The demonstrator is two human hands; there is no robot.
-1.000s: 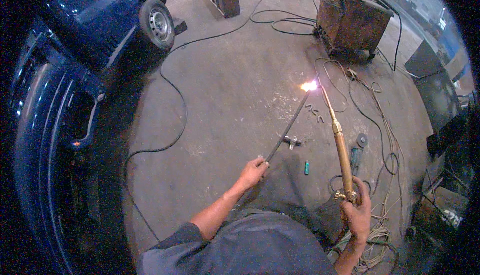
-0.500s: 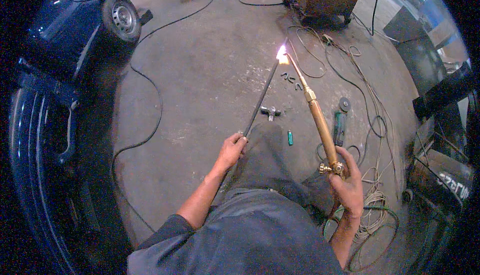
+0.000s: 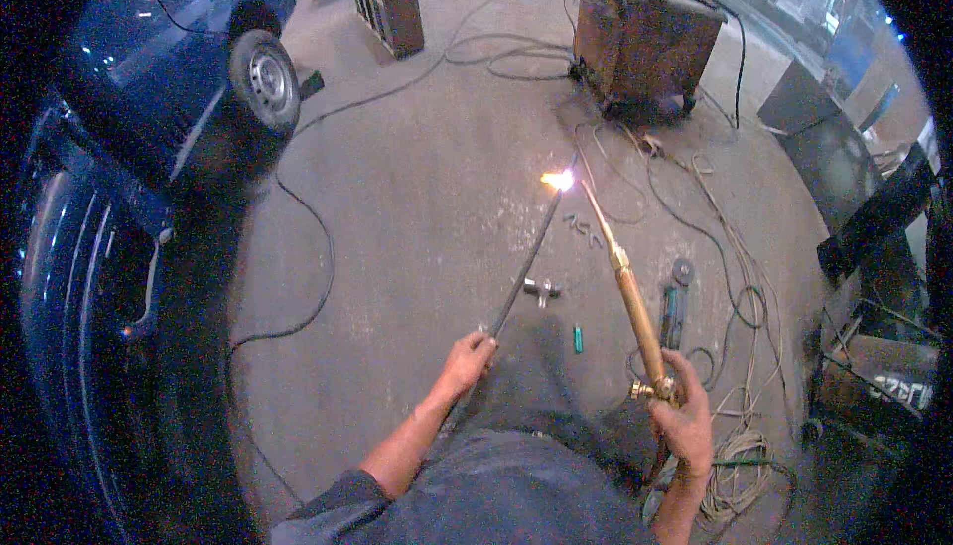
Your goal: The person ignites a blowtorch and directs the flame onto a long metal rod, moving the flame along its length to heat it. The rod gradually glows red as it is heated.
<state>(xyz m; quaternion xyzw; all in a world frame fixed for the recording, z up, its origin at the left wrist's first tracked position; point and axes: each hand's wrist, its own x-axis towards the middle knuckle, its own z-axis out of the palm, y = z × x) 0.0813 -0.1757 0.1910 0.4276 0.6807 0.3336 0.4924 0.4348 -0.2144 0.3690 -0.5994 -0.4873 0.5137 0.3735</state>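
Observation:
My left hand (image 3: 467, 364) is closed around the lower part of a long dark metal rod (image 3: 526, 270), which slants up and away from me. In my right hand (image 3: 687, 416) is a brass gas torch (image 3: 635, 312), gripped near its valve knobs. The torch tip points at the rod's far end, where a bright flame (image 3: 559, 181) glows white and orange; the glare hides the end itself. On the floor below lie several small bent metal pieces (image 3: 583, 230), a hammer (image 3: 541, 292) and a green lighter (image 3: 578, 339). An angle grinder (image 3: 673, 312) rests right of the torch.
Hoses and cables (image 3: 740, 247) run along the floor at right, coiled near my right forearm. A rusty wheeled cabinet (image 3: 645, 44) stands ahead. A blue car (image 3: 164, 59) is at far left, with a blue car door (image 3: 74, 277) nearer. Metal scrap (image 3: 879, 366) lines the right side.
The view has tilted up, so everything sits lower in it and more background shows. The flame now spreads leftward from the rod's end. Both hands keep their holds.

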